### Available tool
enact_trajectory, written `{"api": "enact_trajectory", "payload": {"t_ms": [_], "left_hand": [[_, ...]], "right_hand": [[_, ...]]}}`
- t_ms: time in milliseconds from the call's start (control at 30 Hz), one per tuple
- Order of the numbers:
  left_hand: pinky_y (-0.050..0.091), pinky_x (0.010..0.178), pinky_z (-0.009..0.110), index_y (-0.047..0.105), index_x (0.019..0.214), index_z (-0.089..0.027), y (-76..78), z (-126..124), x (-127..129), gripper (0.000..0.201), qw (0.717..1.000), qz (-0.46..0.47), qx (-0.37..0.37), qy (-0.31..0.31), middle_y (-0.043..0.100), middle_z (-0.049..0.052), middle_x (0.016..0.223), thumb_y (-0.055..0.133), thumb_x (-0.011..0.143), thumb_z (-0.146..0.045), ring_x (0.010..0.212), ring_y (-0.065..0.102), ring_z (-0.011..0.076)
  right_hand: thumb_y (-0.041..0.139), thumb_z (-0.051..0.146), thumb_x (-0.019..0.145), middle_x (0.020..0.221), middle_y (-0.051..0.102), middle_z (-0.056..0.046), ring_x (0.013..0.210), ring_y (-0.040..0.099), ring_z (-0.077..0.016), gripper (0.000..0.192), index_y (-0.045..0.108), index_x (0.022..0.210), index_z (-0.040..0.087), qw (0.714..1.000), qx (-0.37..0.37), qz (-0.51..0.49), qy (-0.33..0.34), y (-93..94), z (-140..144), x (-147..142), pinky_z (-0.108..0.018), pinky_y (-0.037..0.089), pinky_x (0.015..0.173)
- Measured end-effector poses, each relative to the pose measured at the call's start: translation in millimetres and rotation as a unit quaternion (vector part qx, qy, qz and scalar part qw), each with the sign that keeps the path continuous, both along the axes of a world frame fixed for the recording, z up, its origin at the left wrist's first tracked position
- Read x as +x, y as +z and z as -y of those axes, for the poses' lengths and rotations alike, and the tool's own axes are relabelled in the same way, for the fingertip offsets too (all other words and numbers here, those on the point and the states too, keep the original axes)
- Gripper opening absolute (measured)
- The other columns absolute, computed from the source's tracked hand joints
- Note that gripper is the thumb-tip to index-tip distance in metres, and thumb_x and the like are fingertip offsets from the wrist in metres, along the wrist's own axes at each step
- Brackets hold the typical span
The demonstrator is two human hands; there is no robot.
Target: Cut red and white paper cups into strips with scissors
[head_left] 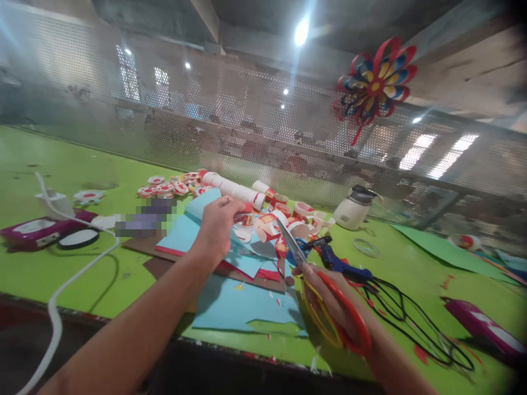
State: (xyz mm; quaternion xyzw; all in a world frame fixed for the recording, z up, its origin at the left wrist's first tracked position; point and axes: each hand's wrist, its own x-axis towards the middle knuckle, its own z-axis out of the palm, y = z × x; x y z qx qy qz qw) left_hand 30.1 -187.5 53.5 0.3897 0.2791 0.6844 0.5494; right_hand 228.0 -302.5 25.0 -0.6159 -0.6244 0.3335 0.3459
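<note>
step judged: cutting paper cup into strips. left hand [218, 222] pinches one paper cup [247, 218] above blue paper sheets [242, 304]. right hand [329, 304] grips one pair of scissors [325, 291], blades parted, tips just right of cup. next move likely calls for feeding cup rim between blades. one blue glue gun [335, 262] right of cup; loose cups behind, about six.

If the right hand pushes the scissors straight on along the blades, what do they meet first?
Probably the cut paper cup the left hand holds: the scissors in the right hand point up-left at it. Depth is unclear; the tips may pass short of it.
</note>
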Motion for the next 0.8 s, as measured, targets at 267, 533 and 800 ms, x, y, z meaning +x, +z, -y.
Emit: {"api": "enact_trajectory", "payload": {"t_ms": [267,533,800], "left_hand": [[0.046,0.060,0.026,0.048,0.058,-0.015,-9.9,-11,5,0.020,0.996,-0.050,0.059,-0.037,0.061,0.001,0.056,0.069,0.060,-0.014,0.055,0.059,0.0116],[0.047,0.063,0.027,0.057,0.072,-0.013,-32.6,-26,12,0.013,0.986,-0.110,0.032,-0.121,0.066,0.002,0.063,0.069,0.066,-0.015,0.059,0.063,0.0131],[0.043,0.057,0.023,0.061,0.070,-0.012,-36.4,-31,8,0.014,0.981,-0.105,-0.019,-0.164,0.066,0.004,0.063,0.071,0.067,-0.019,0.057,0.061,0.0122]], "right_hand": [[0.046,0.059,0.084,0.052,0.049,0.004,0.047,0.048,-0.0116,0.045,0.062,0.080,0.018,0.994,-0.075,-0.082,0.005,-1.0,-3,11,-0.025,0.041,0.046],[0.047,0.057,0.085,0.049,0.055,0.003,0.044,0.054,-0.0119,0.042,0.060,0.086,0.017,0.955,-0.218,-0.202,-0.012,-0.3,2,23,-0.026,0.049,0.048],[0.050,0.057,0.083,0.051,0.058,0.003,0.044,0.055,-0.0111,0.041,0.060,0.091,0.019,0.950,-0.209,-0.233,-0.011,14.1,49,19,-0.023,0.047,0.046]]}}
